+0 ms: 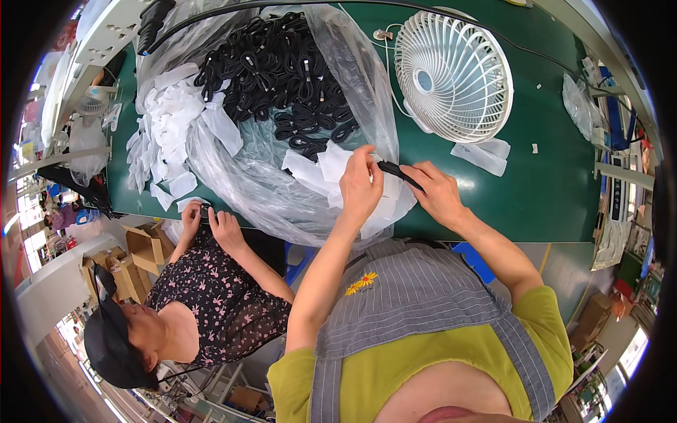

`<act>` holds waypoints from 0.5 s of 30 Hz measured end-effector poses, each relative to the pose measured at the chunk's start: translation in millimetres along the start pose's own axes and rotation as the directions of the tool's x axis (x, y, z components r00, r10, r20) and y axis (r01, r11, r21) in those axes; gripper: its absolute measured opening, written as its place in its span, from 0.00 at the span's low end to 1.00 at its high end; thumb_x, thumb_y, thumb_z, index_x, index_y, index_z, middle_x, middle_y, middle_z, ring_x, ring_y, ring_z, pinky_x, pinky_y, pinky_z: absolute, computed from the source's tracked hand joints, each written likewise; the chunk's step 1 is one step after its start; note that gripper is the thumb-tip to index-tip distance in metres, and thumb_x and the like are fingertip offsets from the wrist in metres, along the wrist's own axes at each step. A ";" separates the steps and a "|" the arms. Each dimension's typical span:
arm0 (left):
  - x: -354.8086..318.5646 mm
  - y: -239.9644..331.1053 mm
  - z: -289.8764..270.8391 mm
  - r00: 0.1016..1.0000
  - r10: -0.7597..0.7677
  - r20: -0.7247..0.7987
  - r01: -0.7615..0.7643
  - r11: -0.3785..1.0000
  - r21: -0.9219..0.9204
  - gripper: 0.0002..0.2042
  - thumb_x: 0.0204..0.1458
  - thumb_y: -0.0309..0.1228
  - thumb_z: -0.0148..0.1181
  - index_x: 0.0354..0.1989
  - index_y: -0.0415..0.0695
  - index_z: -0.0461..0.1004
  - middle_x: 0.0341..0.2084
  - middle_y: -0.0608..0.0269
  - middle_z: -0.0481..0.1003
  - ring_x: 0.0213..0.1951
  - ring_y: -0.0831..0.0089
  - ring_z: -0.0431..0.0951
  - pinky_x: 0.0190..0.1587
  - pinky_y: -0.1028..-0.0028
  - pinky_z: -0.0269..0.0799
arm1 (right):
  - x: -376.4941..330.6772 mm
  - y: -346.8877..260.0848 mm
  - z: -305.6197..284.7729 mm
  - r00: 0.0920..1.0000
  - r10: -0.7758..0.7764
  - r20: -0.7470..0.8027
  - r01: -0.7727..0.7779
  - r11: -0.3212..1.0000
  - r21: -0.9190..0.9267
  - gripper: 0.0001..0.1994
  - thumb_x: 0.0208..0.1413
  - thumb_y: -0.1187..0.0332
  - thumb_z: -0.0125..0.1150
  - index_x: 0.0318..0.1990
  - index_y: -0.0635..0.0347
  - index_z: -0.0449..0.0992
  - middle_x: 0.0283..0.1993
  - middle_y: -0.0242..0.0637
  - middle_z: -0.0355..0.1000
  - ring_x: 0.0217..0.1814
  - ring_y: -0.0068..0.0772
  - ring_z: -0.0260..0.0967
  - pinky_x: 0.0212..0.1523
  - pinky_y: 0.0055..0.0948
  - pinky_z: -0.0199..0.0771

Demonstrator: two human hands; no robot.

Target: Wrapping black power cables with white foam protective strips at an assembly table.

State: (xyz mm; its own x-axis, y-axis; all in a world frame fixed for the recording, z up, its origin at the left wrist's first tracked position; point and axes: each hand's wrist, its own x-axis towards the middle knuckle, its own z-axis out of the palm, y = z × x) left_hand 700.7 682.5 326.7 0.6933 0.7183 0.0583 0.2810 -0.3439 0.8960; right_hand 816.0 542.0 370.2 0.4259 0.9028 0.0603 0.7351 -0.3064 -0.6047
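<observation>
two hands on a black cable at the counter edge

nearest the camera, the person's own chest fills the lower edge: a yellow-green shirt under a grey striped apron (416,296), cut off at the bottom. both forearms rise from it to the green counter (550,190).

the left hand (360,185) has its grip pressed together, pinching a small white bag (331,163) and one end of a black cable (399,174). the right hand (438,192) pinches the other end of that cable. the cable lies between the two hands, just over the counter's near edge; most of it is hidden by the fingers, so it is hard to say whether it is coiled.

to the person's left, a co-worker in a dark floral top (211,303) sits with both hands at the counter edge, holding something small and dark, too small to make out.

farther on, a big clear plastic sack (352,77) lies open on the counter, holding a heap of black coiled cables (282,70) and loose white bags (169,120). right of it stands a white fan (451,74), its cord running off along the counter's far side.

cardboard boxes (141,247) stand on the floor at the left. the room's rim is bent and blurred by the lens.
</observation>
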 end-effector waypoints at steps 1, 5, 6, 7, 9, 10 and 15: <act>2.0 -0.6 -0.8 1.000 0.001 0.002 -0.001 1.000 -0.001 0.16 0.48 0.19 0.55 0.46 0.41 0.68 0.28 0.59 0.72 0.29 0.63 0.74 0.32 0.65 0.71 | 0.0 -0.4 -0.6 1.000 0.001 -0.001 -0.001 1.000 -0.001 0.19 0.46 0.75 0.64 0.49 0.55 0.75 0.40 0.36 0.71 0.38 0.41 0.74 0.34 0.37 0.76; 6.9 8.1 -8.6 0.995 -0.007 0.098 0.007 1.000 -0.003 0.17 0.48 0.19 0.55 0.47 0.42 0.68 0.27 0.59 0.72 0.29 0.63 0.74 0.31 0.65 0.70 | 1.8 -2.1 -0.2 0.994 -0.107 -0.008 0.106 0.993 -0.048 0.19 0.46 0.75 0.64 0.48 0.55 0.75 0.40 0.35 0.71 0.38 0.39 0.73 0.35 0.36 0.76; 7.7 10.2 -10.0 0.986 0.118 0.119 -0.124 0.991 0.043 0.17 0.48 0.18 0.55 0.47 0.43 0.68 0.28 0.58 0.72 0.30 0.61 0.74 0.32 0.64 0.71 | 3.0 -2.2 0.7 0.989 -0.147 -0.014 0.145 0.986 -0.076 0.19 0.46 0.75 0.64 0.48 0.56 0.75 0.40 0.35 0.71 0.38 0.39 0.73 0.35 0.35 0.76; 8.1 12.0 -10.9 0.960 0.240 0.145 -0.254 0.963 0.086 0.17 0.48 0.18 0.55 0.48 0.43 0.68 0.29 0.57 0.73 0.32 0.59 0.75 0.32 0.63 0.71 | 4.6 -4.4 0.2 0.989 -0.144 -0.016 0.142 0.987 -0.076 0.19 0.46 0.75 0.64 0.48 0.56 0.75 0.40 0.35 0.71 0.38 0.39 0.73 0.35 0.35 0.76; 6.7 16.3 -11.8 0.951 0.275 0.142 -0.288 0.954 0.081 0.17 0.48 0.18 0.55 0.48 0.42 0.68 0.30 0.56 0.74 0.33 0.58 0.75 0.33 0.62 0.72 | 9.6 -10.3 -3.0 1.000 0.013 -0.012 -0.013 1.000 -0.024 0.16 0.48 0.75 0.63 0.47 0.57 0.75 0.41 0.36 0.71 0.37 0.38 0.73 0.34 0.33 0.75; 6.0 17.5 -11.6 0.941 0.309 0.138 -0.321 0.944 0.076 0.17 0.48 0.17 0.55 0.48 0.42 0.68 0.31 0.55 0.74 0.34 0.57 0.75 0.34 0.62 0.72 | 12.6 -11.0 -2.4 1.000 0.013 -0.013 -0.013 1.000 -0.024 0.16 0.48 0.75 0.63 0.47 0.57 0.75 0.41 0.36 0.71 0.37 0.38 0.73 0.34 0.33 0.75; 2.0 14.9 -5.2 0.979 0.196 0.063 -0.199 0.979 0.045 0.18 0.47 0.16 0.55 0.49 0.41 0.68 0.30 0.56 0.73 0.33 0.58 0.75 0.33 0.63 0.72 | 34.0 -19.2 -4.2 0.665 0.654 0.360 -0.701 0.381 0.602 0.12 0.54 0.76 0.59 0.46 0.57 0.75 0.43 0.40 0.71 0.39 0.40 0.73 0.36 0.32 0.73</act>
State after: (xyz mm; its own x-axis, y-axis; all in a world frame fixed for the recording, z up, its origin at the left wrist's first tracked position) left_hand 702.8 682.0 342.5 0.7755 0.5972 0.2050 0.1668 -0.5070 0.8456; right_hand 818.5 577.4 387.2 0.5746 0.5085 -0.6413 -0.3359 -0.5680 -0.7514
